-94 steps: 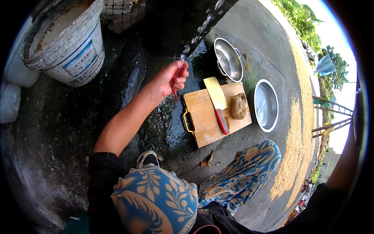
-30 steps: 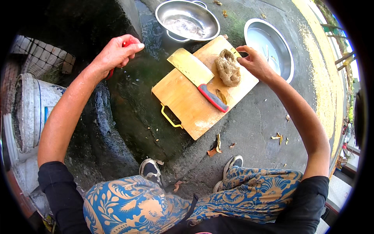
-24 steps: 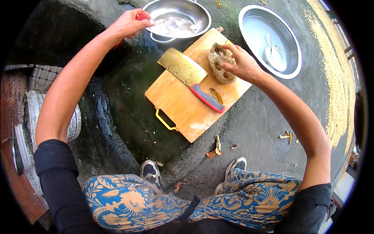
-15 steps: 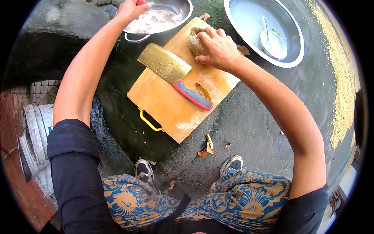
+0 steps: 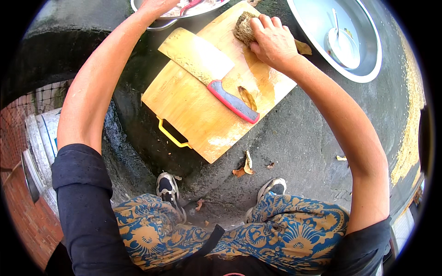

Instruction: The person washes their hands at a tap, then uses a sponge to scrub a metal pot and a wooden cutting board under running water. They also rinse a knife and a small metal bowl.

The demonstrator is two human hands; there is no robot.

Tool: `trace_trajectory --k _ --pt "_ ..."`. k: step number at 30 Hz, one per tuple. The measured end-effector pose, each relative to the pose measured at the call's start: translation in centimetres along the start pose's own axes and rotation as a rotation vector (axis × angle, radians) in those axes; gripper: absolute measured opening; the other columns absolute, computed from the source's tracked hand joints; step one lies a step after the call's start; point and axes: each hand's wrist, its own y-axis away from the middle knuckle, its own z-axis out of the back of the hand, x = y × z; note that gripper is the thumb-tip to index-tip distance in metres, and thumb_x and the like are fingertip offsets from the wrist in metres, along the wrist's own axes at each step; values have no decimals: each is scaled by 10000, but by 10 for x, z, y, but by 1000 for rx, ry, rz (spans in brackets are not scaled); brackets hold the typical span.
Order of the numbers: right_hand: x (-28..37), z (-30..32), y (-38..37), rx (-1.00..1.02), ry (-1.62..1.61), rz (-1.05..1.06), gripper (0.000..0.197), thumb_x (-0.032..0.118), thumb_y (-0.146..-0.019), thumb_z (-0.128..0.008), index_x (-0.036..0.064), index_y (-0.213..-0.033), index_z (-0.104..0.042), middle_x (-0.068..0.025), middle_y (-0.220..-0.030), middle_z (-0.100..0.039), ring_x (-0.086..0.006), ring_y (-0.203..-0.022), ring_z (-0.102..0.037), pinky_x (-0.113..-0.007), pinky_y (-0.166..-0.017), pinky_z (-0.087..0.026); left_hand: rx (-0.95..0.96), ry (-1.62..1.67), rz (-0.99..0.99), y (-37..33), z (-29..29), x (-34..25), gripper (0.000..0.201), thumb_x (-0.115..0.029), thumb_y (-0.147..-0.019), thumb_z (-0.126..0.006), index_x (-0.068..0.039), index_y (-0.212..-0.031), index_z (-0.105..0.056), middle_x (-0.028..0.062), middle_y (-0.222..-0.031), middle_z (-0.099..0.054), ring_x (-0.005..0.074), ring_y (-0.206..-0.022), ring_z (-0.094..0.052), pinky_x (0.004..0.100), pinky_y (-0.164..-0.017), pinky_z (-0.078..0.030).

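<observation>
My right hand [image 5: 275, 42] is curled over a brown fibrous loofah scrubber [image 5: 244, 28], pressing it on the upper right part of a wooden cutting board [image 5: 182, 99]. Across the board lies a cleaver with a wide blade [image 5: 195, 55] and a grey and red handle [image 5: 232, 101]. Beside the handle is a brown dry leaf [image 5: 247, 98]. At the top edge my left hand [image 5: 159, 5] is over a metal basin [image 5: 161, 24]. Its fingers look curled but are partly cut off. Close to them in the basin is a red thing [image 5: 189, 6], too cropped to name.
A large metal basin [image 5: 375, 60] at upper right holds water and a white bowl [image 5: 343, 48] with a spoon. Grain [image 5: 407, 152] is spread along the far right. Dry leaves [image 5: 244, 168] lie before my shoes. White buckets [image 5: 43, 138] stand at left.
My right hand has moved the scrubber slightly up and right on the board. The board and basins sit shifted in the picture. The red thing by my left hand now shows more.
</observation>
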Motion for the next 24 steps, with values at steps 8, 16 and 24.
trace_trajectory --k 8,16,24 --pt "-6 -8 -1 -79 -23 46 363 181 -709 -558 83 -1049 -476 -122 -1050 -491 -280 -975 -470 -413 -777 -401 -80 110 292 40 50 -71 296 -159 -760 -570 -19 -1021 -575 146 -949 -612 229 -872 -586 314 -780 -448" --pt "-8 -3 -7 -17 -33 90 364 168 -719 -554 52 -1048 -450 -149 -1047 -487 -296 -989 -464 -410 -798 -407 395 667 654 178 23 -162 237 -222 -776 -661 -19 -861 -576 -17 -672 -541 30 -583 -492 179 -477 -426" --pt "-9 -1 -10 -4 -65 157 345 174 -718 -570 35 -1006 -440 -164 -1023 -482 -315 -968 -469 -404 -786 -428 337 438 935 186 -18 -197 535 -457 -654 -710 20 -816 -529 121 -638 -580 181 -522 -583 296 -521 -470"
